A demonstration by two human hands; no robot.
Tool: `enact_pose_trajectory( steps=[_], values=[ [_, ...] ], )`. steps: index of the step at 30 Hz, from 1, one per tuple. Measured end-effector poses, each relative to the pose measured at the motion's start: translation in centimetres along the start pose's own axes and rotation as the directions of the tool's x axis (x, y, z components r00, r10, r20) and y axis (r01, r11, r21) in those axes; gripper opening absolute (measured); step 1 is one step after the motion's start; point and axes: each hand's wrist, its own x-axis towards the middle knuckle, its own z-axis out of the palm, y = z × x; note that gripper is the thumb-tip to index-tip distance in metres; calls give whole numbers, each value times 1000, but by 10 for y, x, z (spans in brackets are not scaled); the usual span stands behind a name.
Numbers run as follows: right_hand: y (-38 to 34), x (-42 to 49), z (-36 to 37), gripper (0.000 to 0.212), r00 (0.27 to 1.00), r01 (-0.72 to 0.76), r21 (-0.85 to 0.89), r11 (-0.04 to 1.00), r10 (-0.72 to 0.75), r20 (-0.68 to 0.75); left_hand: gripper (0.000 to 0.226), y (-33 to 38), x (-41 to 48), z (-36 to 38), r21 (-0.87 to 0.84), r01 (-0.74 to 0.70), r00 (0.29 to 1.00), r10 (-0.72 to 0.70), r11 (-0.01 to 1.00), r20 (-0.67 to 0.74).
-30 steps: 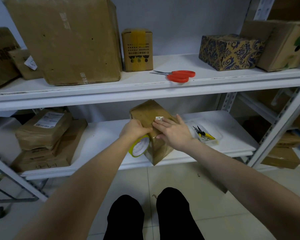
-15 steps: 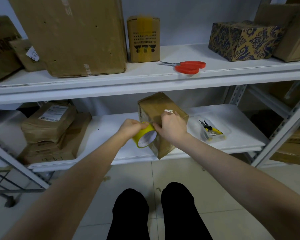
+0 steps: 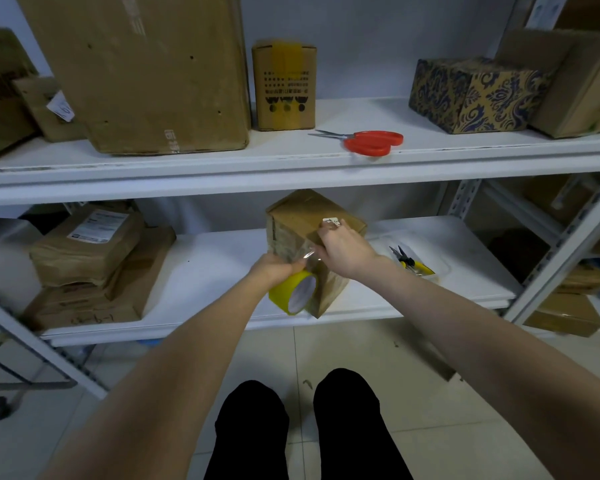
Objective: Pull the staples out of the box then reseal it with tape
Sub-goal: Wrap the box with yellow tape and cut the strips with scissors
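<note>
Midway through resealing, a person's left hand (image 3: pixel 274 270) grips a yellow tape roll (image 3: pixel 288 289), fingers curled over its top, while the right hand (image 3: pixel 343 245) pinches the free end of a clear tape strip (image 3: pixel 309 255) against the box (image 3: pixel 302 216).

The box sits on the lower shelf (image 3: pixel 215 258) directly beyond both hands, one vertical corner turned toward the person. The right hand touches its upper right face, and the roll hangs just below and to the left of that hand, close against the near corner. The short strip runs between them on a slant, from the roll at lower left up to the right hand's fingertips, glinting where it catches the light.

Judging by this, the next move turns on that line. The right hand is the anchor on the box, and the left hand, the nearer of the two to the person, would draw the roll away along the strip's long axis, down and round the corner, to lay more tape. Whether any staples remain in the box cannot be told at this size.

Pliers (image 3: pixel 407 261) lie just to the right of the right hand. Red-handled scissors (image 3: pixel 371 142) rest on the upper shelf (image 3: pixel 222 161), above and beyond it, well apart from the left.
</note>
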Motion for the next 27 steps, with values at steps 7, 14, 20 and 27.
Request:
enact_pose_trajectory(
  steps=[7, 14, 20, 27],
  values=[
    [-13, -2, 6, 50, 974, -137, 6, 991, 135, -180, 28, -1, 5, 4, -79, -114, 994, 113, 990, -5],
    [-13, 7, 28, 44, 968, -107, -36, 994, 95, -234, 22, 11, 9, 7, -33, -108, 994, 109, 994, 16],
    [-4, 2, 11, 38, 984, -11, -54, 998, 2, -179, 28, 11, 20, 7, -34, -81, 996, 79, 996, -34],
    [-9, -24, -78, 14, 496, 328, -144, 934, -300, -815, 19, 19, 11, 17, 33, -76, 992, 79, 997, -102]
  ],
)
